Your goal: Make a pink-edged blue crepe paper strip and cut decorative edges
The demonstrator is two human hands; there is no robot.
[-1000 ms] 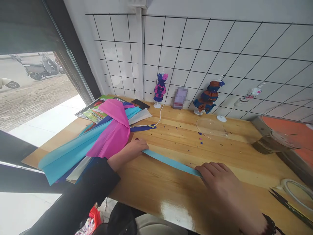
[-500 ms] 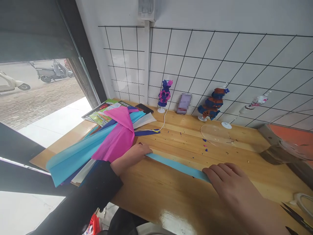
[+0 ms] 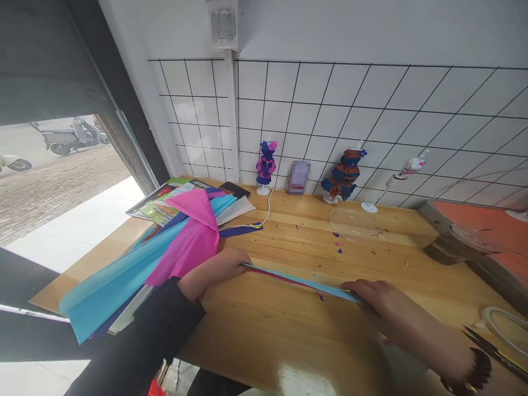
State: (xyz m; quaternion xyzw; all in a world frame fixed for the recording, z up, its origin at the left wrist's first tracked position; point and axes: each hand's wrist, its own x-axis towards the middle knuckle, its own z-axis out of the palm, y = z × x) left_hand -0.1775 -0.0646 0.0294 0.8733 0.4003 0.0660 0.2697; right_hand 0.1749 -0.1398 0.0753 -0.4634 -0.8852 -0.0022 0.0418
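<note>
A narrow light-blue strip (image 3: 305, 281) with a magenta edge on its underside stretches between my two hands, just above the wooden table. My left hand (image 3: 225, 267) pinches its left end, beside a pile of folded pink sheet (image 3: 193, 242) and light-blue sheet (image 3: 107, 286). The strip's right end is held in my right hand (image 3: 377, 300), its thumb hidden below. A dark beaded bracelet (image 3: 480, 368) circles the right wrist.
Small decorated figures (image 3: 266, 165) on stands line the tiled wall. Magazines (image 3: 159, 203) and a dark phone (image 3: 235, 190) lie at the left back. A clear disc (image 3: 355, 224) and paper scraps are mid-table. Scissors (image 3: 490, 349), a tape roll (image 3: 507, 330) and a container (image 3: 447, 247) are right.
The strip has tilted from flat to edge-on, so its magenta side shows. Both hands have turned with it. The view has shifted, bringing the right wrist's bracelet into sight.
</note>
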